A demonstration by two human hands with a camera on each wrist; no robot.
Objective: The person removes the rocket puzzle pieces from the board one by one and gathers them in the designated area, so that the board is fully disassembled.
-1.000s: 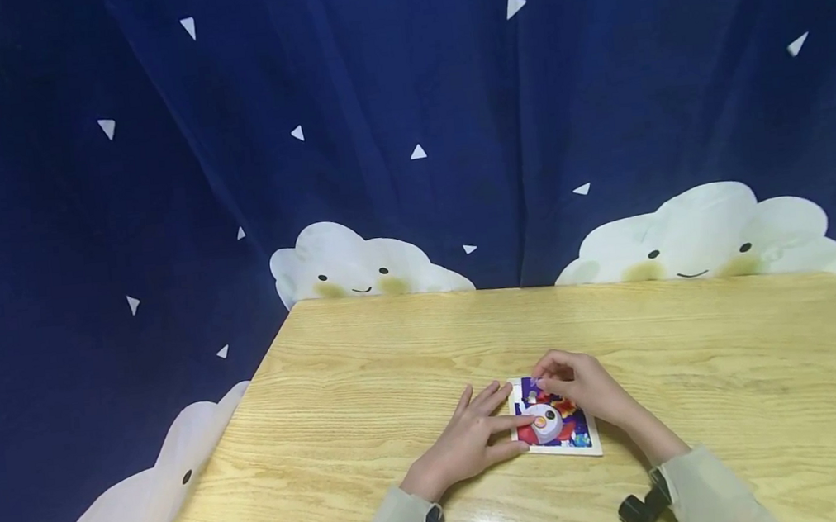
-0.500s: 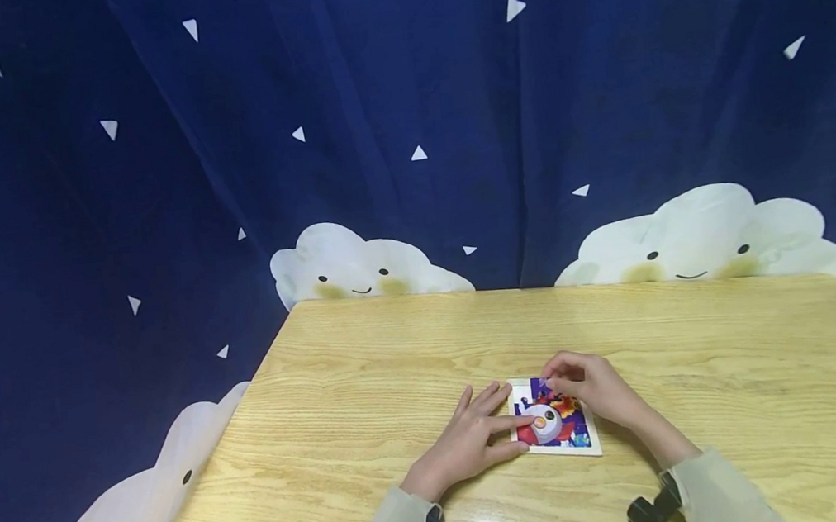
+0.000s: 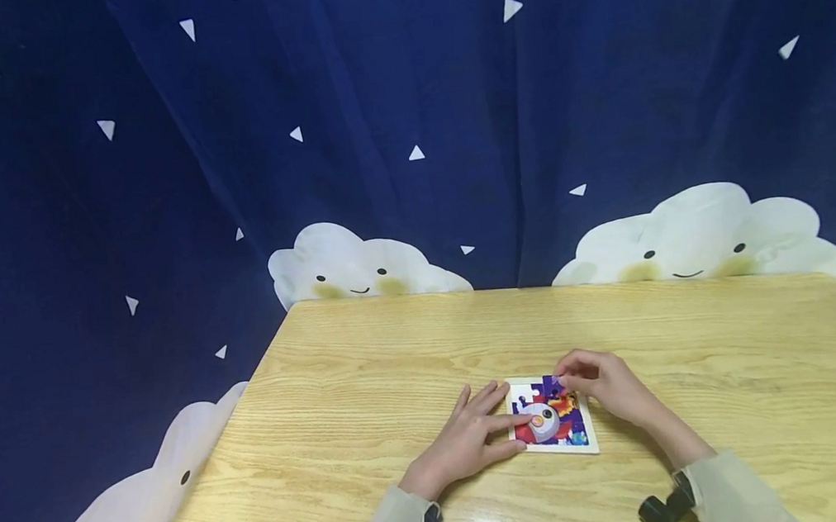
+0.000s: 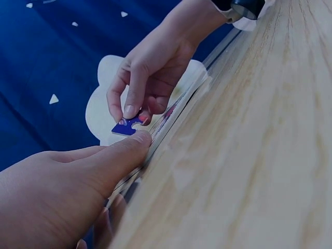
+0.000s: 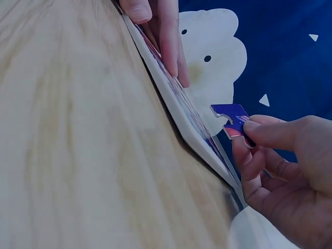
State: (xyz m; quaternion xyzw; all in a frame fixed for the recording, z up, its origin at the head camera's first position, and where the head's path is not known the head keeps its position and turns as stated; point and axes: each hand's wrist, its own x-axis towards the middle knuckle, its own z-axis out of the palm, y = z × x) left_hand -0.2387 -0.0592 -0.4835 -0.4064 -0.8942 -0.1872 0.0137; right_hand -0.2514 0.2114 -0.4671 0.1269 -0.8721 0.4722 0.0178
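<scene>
Looking fwd & down from head, from well back, over most of desk (image 3: 367, 357) to blue curtain (image 3: 373, 91), w/ L fingers (image 3: 505, 423) & R fingers (image 3: 578, 383) small, low in frame. Looking low across desk from L & R wrists, tilted, v. close, w/ own fingers nearest; overlapping on puzzle piece (image 5: 235, 113) & both sets of fingers, from opp. sides.

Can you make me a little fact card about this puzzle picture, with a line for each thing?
Puzzle board: on the wooden table, pale gap at upper left in head view
Left hand: fingers spread, touching the board
Right hand: pinching a purple piece
Backdrop: dark blue curtain, smiling clouds
</scene>
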